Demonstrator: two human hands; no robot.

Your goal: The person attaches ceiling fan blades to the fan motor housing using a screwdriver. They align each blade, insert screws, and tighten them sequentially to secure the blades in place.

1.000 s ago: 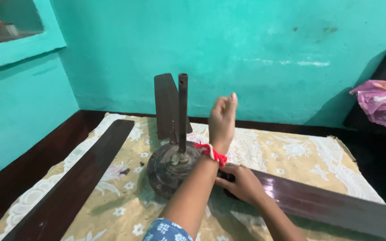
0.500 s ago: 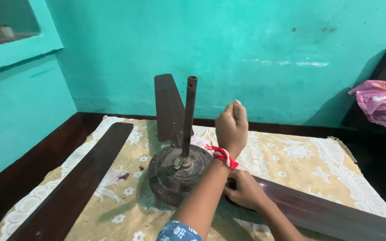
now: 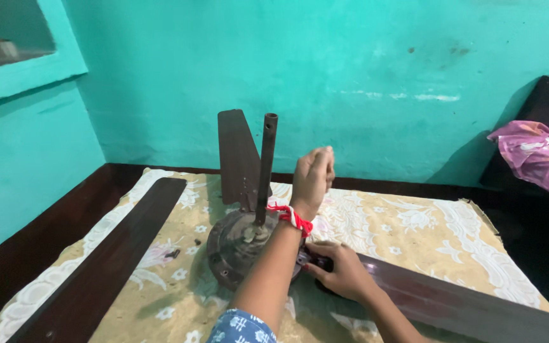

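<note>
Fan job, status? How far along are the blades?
One blade lies apart from the motor, with small loose parts on the cloth. In hand: the right hand grips the right blade at its root by the motor, and the left hand is a raised fist. Left: the upright blade behind the hub looks untouched.

The location is a room in a home, used as an improvised repair area. The walls (image 3: 363, 70) are painted turquoise, with a recessed ledge (image 3: 14, 60) at the upper left. A floral patterned cloth (image 3: 427, 228) covers a dark wooden surface (image 3: 46, 235). A pink patterned fabric (image 3: 535, 152) lies on dark furniture at the right. A dismantled ceiling fan (image 3: 243, 238) rests on the cloth.
</note>
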